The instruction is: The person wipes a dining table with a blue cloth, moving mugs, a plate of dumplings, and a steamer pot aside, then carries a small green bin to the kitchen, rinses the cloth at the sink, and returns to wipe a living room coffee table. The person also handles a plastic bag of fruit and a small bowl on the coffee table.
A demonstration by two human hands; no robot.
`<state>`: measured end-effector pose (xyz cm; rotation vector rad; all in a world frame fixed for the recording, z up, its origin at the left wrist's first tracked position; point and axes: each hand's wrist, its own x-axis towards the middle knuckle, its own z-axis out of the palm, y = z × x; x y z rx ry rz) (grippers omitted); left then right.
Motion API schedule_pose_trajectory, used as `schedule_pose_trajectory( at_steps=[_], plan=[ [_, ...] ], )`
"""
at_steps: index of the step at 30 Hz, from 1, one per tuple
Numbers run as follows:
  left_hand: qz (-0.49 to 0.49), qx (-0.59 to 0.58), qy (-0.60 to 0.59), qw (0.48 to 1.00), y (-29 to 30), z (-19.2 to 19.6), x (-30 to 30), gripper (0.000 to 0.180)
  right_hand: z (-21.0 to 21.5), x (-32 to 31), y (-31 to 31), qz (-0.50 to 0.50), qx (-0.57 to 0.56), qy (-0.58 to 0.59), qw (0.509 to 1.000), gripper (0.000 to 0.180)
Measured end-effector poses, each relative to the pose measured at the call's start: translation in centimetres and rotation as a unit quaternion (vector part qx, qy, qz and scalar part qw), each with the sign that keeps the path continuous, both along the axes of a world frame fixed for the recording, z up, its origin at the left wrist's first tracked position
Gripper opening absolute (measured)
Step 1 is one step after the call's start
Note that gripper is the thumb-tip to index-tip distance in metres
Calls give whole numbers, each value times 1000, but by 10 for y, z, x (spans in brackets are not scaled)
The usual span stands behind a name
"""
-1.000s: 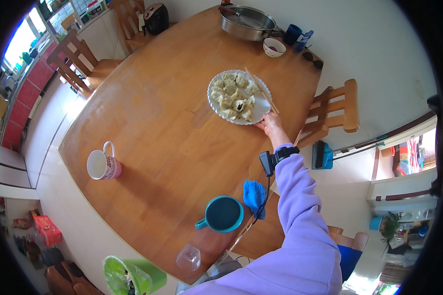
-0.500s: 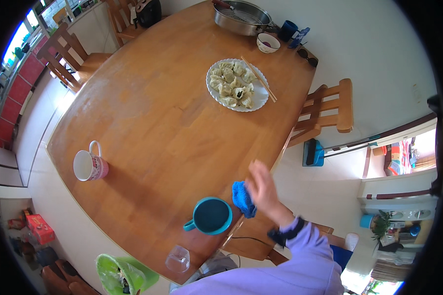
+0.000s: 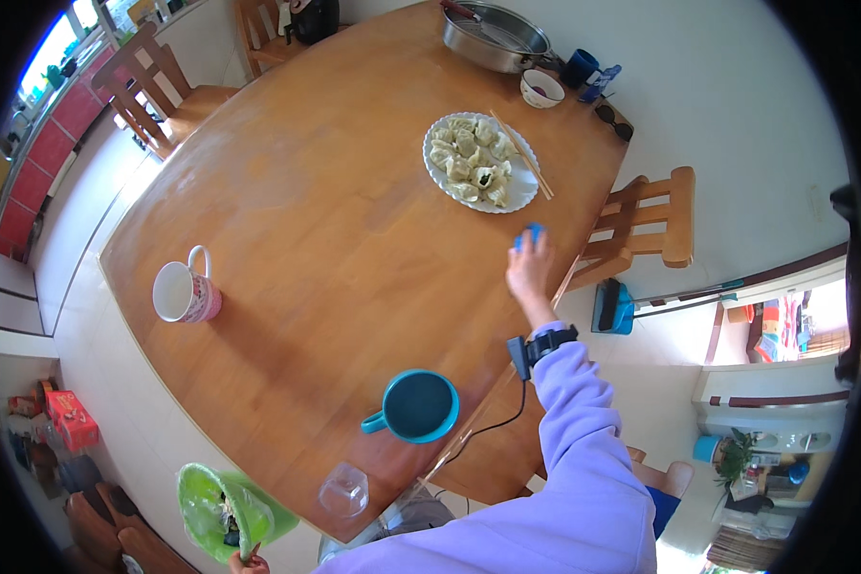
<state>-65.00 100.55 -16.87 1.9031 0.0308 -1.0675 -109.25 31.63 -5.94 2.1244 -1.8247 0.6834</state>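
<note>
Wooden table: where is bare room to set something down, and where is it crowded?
The table lies bare between the pink mug, teal mug and dumpling plate. Crowded: the far corner, with pan, small bowl and blue cup; the right hand holds a blue cloth near the plate.

A red box-shaped package [image 3: 67,419] sits on the floor left of the table.
</note>
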Motion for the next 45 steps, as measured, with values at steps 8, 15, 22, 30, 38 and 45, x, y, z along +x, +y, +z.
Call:
schedule_pose_trajectory(
  at_steps=[8,15,22,30,38,45],
  plan=[
    [66,-22,16,997,-6,8,-12,28,4,103,103,508,201,61,836,46],
    [111,-61,32,991,-10,15,-33,28,13,48,24,280,122,44,951,49],
    [24,19,37,999,0,6,-40,34,-14,156,-37,299,95,4,949,54],
    [528,105,305,785,-9,-63,0,22,-4,147,67,598,208,39,773,48],
    [495,105,298,810,-9,-59,5,19,50,-4,51,264,127,60,954,37],
    [502,71,313,803,-3,-59,-1,21,12,93,9,288,93,-10,953,39]
  ],
)
